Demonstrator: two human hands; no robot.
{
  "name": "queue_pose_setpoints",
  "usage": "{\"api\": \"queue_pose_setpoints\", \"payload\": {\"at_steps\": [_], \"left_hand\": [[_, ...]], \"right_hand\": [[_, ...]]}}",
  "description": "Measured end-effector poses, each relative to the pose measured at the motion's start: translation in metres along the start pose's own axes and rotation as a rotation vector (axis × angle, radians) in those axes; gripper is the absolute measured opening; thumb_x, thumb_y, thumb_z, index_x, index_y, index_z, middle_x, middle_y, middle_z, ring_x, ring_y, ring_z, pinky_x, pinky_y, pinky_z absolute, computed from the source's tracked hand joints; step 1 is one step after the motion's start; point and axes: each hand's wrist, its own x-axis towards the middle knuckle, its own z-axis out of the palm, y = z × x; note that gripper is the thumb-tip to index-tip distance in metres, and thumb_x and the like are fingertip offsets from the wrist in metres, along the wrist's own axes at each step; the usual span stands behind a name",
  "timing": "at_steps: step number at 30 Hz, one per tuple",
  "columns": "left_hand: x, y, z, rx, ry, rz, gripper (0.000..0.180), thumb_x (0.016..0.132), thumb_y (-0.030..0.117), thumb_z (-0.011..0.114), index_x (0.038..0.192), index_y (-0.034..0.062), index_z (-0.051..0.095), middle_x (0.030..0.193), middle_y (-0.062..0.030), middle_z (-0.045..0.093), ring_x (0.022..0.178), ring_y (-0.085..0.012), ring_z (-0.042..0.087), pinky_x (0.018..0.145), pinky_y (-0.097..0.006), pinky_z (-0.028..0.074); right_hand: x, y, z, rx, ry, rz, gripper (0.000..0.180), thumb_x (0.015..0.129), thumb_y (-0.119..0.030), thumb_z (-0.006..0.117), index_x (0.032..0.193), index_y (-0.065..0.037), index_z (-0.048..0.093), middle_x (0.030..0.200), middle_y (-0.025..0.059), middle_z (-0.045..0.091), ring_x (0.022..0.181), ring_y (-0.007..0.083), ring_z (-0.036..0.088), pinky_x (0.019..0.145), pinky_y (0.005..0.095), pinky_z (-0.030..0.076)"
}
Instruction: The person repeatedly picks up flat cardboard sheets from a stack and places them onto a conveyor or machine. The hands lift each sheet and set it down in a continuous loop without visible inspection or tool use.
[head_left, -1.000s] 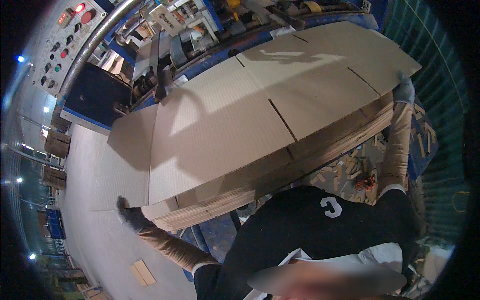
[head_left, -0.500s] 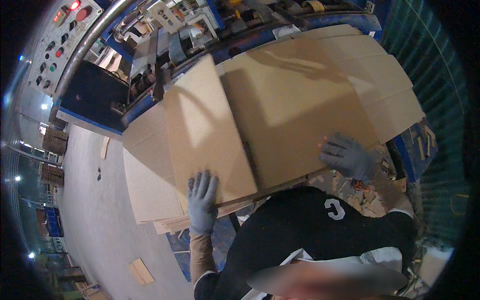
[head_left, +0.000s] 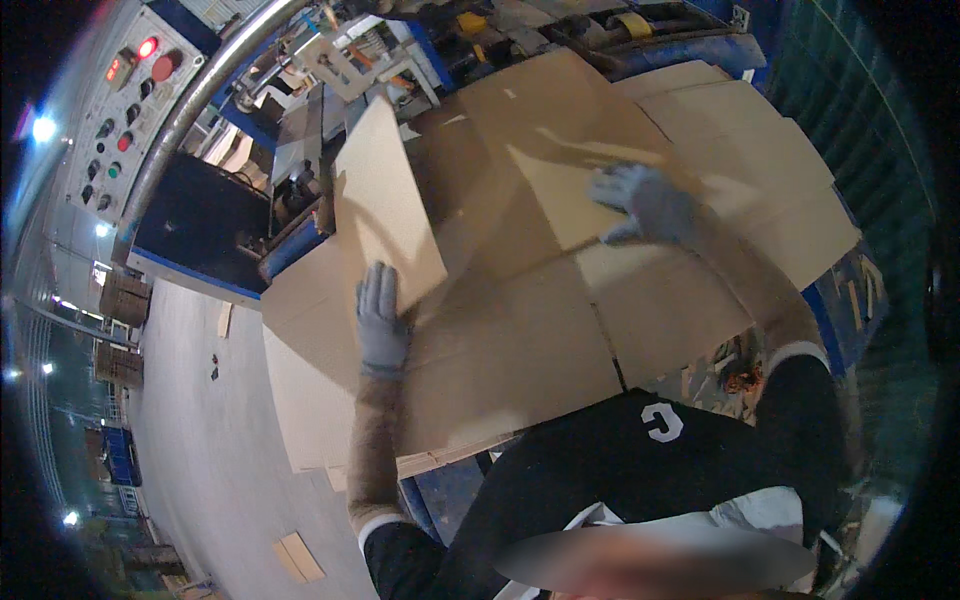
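Fingers straight, the gray-gloved left hand [head_left: 382, 322] touches a tilted, smooth cardboard flap [head_left: 385, 185]; toward two o'clock, the right hand [head_left: 645, 203] splays its fingers over a broad brown panel [head_left: 530, 125].

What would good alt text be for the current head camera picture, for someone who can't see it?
A person's grey-gloved left hand is at a raised flap while the right hand is at a cardboard panel, above stacked sheets. A machine stands beyond, a control panel at upper left.
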Motion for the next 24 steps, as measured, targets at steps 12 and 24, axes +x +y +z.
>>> {"api": "queue_pose_setpoints", "payload": {"at_steps": [12,24], "left_hand": [[0.054,-0.038,0.011,0.568,-0.098,-0.465,0.076,0.082,0.031,0.067,0.143,0.0036,0.032,0.144,-0.0183,0.039,0.137,-0.0345,0.030,0.109,-0.055,0.023],[-0.235,-0.013,-0.113,-0.943,1.165,-1.465,0.065,0.085,0.027,0.066,0.134,-0.0044,0.038,0.128,-0.0210,0.049,0.116,-0.0320,0.048,0.100,-0.047,0.037]], "right_hand": [[0.027,0.051,0.021,-0.187,0.251,0.472,0.049,0.084,-0.038,0.060,0.125,-0.011,0.055,0.132,0.0153,0.051,0.125,0.0300,0.045,0.104,0.0451,0.036],[-0.301,0.066,0.000,1.423,1.422,1.063,0.042,0.091,-0.022,0.059,0.127,-0.001,0.052,0.121,0.0125,0.059,0.107,0.0295,0.058,0.092,0.0426,0.048]]}}
